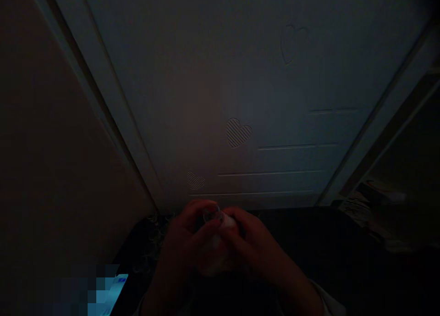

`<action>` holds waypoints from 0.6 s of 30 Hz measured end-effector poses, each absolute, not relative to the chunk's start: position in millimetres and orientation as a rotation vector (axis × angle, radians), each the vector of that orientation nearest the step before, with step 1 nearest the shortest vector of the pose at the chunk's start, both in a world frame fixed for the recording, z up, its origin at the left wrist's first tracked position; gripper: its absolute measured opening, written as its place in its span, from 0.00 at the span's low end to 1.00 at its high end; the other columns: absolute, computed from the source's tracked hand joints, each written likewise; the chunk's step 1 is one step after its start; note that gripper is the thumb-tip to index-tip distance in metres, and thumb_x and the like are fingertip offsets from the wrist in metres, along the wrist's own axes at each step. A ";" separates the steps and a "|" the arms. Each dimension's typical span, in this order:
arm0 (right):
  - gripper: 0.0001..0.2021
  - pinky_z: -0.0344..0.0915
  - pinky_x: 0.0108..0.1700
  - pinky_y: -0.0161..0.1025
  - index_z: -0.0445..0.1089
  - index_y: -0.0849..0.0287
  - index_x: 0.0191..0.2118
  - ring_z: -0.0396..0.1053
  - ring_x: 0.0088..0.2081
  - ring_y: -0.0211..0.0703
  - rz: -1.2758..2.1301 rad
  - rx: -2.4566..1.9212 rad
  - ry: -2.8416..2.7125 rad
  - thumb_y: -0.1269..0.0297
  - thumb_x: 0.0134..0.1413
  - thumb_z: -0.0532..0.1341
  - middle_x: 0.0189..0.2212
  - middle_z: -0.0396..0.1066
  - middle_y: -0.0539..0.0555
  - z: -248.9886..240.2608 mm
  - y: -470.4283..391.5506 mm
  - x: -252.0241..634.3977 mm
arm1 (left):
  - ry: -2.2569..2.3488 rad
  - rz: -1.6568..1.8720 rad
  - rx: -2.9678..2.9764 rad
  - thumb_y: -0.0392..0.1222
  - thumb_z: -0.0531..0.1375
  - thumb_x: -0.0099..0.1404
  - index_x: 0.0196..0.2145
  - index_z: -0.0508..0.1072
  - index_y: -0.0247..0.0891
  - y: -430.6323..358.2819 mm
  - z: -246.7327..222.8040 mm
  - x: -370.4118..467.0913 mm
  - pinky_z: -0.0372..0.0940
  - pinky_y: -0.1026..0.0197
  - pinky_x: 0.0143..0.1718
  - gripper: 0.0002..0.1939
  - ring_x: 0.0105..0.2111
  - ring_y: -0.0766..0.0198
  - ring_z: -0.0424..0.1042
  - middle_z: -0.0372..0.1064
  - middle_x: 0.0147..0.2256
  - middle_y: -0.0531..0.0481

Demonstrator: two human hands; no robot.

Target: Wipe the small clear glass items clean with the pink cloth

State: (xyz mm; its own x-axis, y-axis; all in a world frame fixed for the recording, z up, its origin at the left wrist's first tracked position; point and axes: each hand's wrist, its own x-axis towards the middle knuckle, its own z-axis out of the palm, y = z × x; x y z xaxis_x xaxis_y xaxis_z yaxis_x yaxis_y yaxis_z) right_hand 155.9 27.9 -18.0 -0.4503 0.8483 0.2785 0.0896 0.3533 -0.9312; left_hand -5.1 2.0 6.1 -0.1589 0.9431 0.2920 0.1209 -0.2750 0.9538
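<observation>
The view is very dark. My left hand (187, 231) is closed around a small clear round cup-like piece (213, 213), whose rim catches a little light. Pressed close to it is my right hand (250, 231), its thumb and fingers closed on a small white piece (228, 221) that I cannot make out further. The two hands nearly meet, and the clear piece and the white piece appear to touch. Below them lies a pale reddish shape (215, 256), too dim to name.
Several clear round pieces (149, 254) lie on the black surface (302, 242) to the left. A lit screen (115, 293) glows at lower left. Ahead stands a pale panel (206, 86) with embossed hearts and lines. Dim, unclear items (381, 196) sit at right.
</observation>
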 end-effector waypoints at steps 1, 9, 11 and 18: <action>0.09 0.66 0.40 0.39 0.73 0.58 0.45 0.73 0.39 0.45 1.171 -0.820 -1.795 0.64 0.62 0.59 0.39 0.77 0.54 -17.3 28.2 155.6 | 1.281 1.509 1.412 0.42 0.69 0.52 0.33 0.82 0.45 2.1 6.2 -5.4 0.68 0.56 0.46 0.08 0.41 0.55 0.77 0.79 0.36 0.52; 0.09 0.66 0.36 0.38 0.75 0.60 0.41 0.73 0.36 0.46 1.228 -0.883 -1.818 0.64 0.56 0.62 0.36 0.77 0.55 -9.9 27.4 155.0 | 1.324 1.444 1.482 0.42 0.69 0.52 0.31 0.81 0.44 0.8 11.4 -6.9 0.69 0.56 0.44 0.07 0.38 0.55 0.77 0.78 0.33 0.52; 0.09 0.65 0.35 0.38 0.75 0.61 0.40 0.72 0.34 0.45 1.235 -0.883 -1.822 0.63 0.55 0.63 0.34 0.76 0.54 -8.3 27.0 154.3 | 1.314 1.416 1.480 0.42 0.69 0.52 0.31 0.82 0.44 1.0 11.5 -8.2 0.68 0.56 0.44 0.07 0.38 0.56 0.76 0.78 0.33 0.52; 0.09 0.63 0.35 0.38 0.74 0.61 0.37 0.70 0.34 0.45 1.153 -0.861 -1.863 0.63 0.56 0.59 0.33 0.74 0.55 -6.7 28.6 153.1 | 1.280 1.368 1.486 0.42 0.70 0.53 0.33 0.82 0.46 3.5 9.3 -12.5 0.67 0.59 0.44 0.08 0.39 0.58 0.75 0.77 0.35 0.54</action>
